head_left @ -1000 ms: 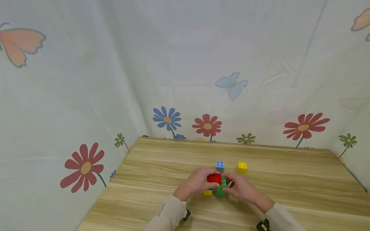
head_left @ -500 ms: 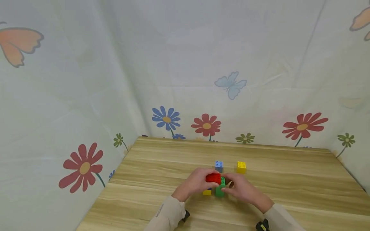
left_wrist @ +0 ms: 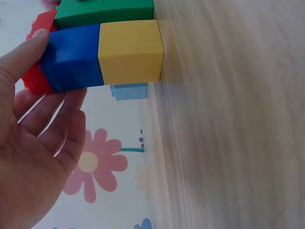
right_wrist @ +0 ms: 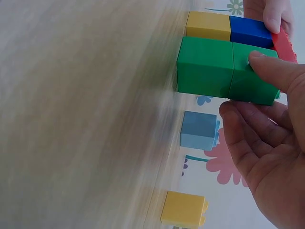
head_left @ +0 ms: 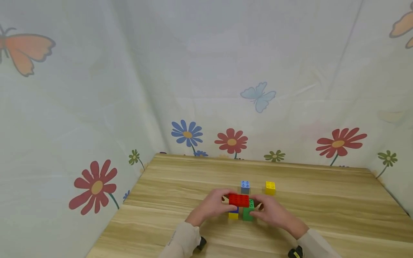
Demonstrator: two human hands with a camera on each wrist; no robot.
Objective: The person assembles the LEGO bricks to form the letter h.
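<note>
A long red brick [head_left: 238,200] lies across two short stacks, its left part over a blue brick [left_wrist: 74,57] that sits on a yellow brick [left_wrist: 131,52]. Its right end reaches onto the upper green brick [right_wrist: 252,71], which stands on a lower green brick [right_wrist: 205,67]; some green studs stay bare. My left hand [head_left: 211,205] pinches the red brick's left end, thumb in front near the blue brick's top edge, fingers behind. With my right hand [head_left: 272,210] I pinch the upper green brick between the thumb in front and the fingers behind.
Behind the stacks stand a light blue brick [head_left: 245,186] and, to its right, a separate yellow brick [head_left: 270,187]. Everything is on a wooden table [head_left: 180,175], with a flower-printed cloth [head_left: 206,89] rising at its back and sides.
My left hand has slid a little to the left along the red brick, uncovering more of its top and left end. The right hand keeps its place at the green bricks.
</note>
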